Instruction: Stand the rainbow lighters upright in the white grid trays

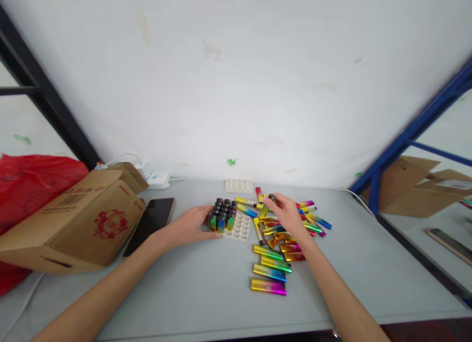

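Observation:
Several lighters with black tops stand upright in the left part of a white tray with round holes. My left hand rests at the left side of this group, its thumb and fingers apart around the tray's left edge. To the right lies a loose pile of shiny multicoloured lighters. My right hand is over the back of the pile, its fingers closed on a yellow-green lighter. Nearer the front, a yellow and purple lighter lies flat.
A second white tray lies near the wall. On the left are a cardboard box, a red bag, a dark tablet and a white device. A blue frame stands on the right.

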Demonstrator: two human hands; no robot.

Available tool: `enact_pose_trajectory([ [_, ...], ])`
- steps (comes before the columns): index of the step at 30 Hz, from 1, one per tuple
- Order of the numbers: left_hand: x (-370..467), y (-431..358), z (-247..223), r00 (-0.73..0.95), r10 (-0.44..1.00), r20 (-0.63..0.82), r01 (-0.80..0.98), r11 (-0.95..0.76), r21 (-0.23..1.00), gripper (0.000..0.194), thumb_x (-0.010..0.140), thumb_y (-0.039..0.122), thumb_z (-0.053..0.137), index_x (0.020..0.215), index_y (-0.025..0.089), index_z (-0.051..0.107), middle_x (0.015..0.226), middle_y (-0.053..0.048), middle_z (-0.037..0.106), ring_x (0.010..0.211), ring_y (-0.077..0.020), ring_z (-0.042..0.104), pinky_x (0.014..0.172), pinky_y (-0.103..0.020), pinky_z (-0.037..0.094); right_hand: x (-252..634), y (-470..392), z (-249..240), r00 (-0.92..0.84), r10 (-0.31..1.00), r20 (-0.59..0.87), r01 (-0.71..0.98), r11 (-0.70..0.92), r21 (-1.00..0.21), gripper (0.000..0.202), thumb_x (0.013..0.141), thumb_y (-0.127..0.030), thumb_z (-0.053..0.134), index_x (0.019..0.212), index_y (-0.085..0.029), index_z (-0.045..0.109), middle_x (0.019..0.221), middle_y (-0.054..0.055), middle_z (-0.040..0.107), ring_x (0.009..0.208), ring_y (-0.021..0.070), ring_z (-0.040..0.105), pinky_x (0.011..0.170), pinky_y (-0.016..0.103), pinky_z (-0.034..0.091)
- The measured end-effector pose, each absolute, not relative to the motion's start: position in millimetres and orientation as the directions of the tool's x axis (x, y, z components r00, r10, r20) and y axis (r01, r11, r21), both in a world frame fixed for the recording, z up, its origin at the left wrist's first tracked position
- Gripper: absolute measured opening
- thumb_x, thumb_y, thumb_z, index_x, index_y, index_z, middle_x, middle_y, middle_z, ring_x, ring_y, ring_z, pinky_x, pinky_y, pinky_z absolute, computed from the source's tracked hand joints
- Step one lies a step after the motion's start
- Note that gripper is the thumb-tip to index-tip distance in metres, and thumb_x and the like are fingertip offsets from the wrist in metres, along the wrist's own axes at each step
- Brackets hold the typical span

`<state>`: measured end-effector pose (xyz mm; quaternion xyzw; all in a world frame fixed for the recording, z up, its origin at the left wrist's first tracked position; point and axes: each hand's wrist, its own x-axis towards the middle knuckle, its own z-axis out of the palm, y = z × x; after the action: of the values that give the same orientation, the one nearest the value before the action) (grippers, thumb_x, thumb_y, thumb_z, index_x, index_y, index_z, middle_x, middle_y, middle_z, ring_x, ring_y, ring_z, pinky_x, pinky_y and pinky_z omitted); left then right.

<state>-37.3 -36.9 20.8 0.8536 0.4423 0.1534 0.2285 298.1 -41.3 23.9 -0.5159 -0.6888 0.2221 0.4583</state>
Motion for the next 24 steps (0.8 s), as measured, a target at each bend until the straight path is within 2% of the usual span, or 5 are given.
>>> enact_pose_trajectory([
  [4,-36,-39,23,0.564,0.824,0.054,0.692,-0.507,0.514,0.061,0.082,0.06,0.08,0.126,0.018,0.07,0.124,-0.013,0.079,0.11,-0.0348,0.074,0.099,-0.043,0.059,278,-48,21,-0.13,0.959,0.252,0.201,0.274,-0.94,0.052,0.102,-0.074,0.053,0.088,-0.024,0.058,0.079,-0.001,0.064,0.068,0.018,0.061,0.067,0.031,0.049],
  [7,-35,-40,25,0.565,0.823,0.062,0.686,-0.51,0.519,0.058,0.082,0.058,0.081,0.124,0.019,0.071,0.12,-0.011,0.08,0.106,-0.033,0.074,0.094,-0.04,0.059,265,-54,20,-0.198,0.962,0.187,0.078,0.206,-0.975,0.05,0.102,-0.074,0.053,0.103,-0.025,0.057,0.074,-0.005,0.058,0.056,0.0144,0.053,0.059,0.028,0.046],
  [15,-36,-41,26,0.54,0.84,0.059,0.722,-0.498,0.48,0.058,0.082,0.065,0.079,0.118,0.02,0.071,0.116,-0.011,0.08,0.104,-0.0331,0.075,0.094,-0.041,0.06,249,-59,18,-0.025,0.924,0.381,0.464,0.348,-0.815,0.058,0.101,-0.071,0.051,0.067,-0.024,0.044,0.061,-0.004,0.043,0.062,0.015,0.041,0.059,0.028,0.032],
  [19,-37,-39,24,0.549,0.834,0.059,0.71,-0.502,0.493,0.061,0.082,0.066,0.08,0.123,0.021,0.071,0.12,-0.01,0.08,0.108,-0.033,0.075,0.097,-0.04,0.059,246,-63,21,0.0,0.927,0.375,0.53,0.318,-0.786,0.058,0.098,-0.063,0.05,0.057,-0.025,0.035,0.055,-0.005,0.036,0.056,0.0126,0.035,0.056,0.028,0.025],
  [24,-37,-38,23,0.555,0.83,0.059,0.716,-0.513,0.475,0.064,0.082,0.068,0.079,0.124,0.02,0.07,0.122,-0.011,0.079,0.109,-0.0339,0.075,0.098,-0.041,0.059,246,-63,19,-0.006,0.915,0.403,0.568,0.335,-0.752,0.049,0.096,-0.055,0.048,0.058,-0.025,0.039,0.055,-0.003,0.044,0.055,0.0143,0.042,0.057,0.029,0.027],
])
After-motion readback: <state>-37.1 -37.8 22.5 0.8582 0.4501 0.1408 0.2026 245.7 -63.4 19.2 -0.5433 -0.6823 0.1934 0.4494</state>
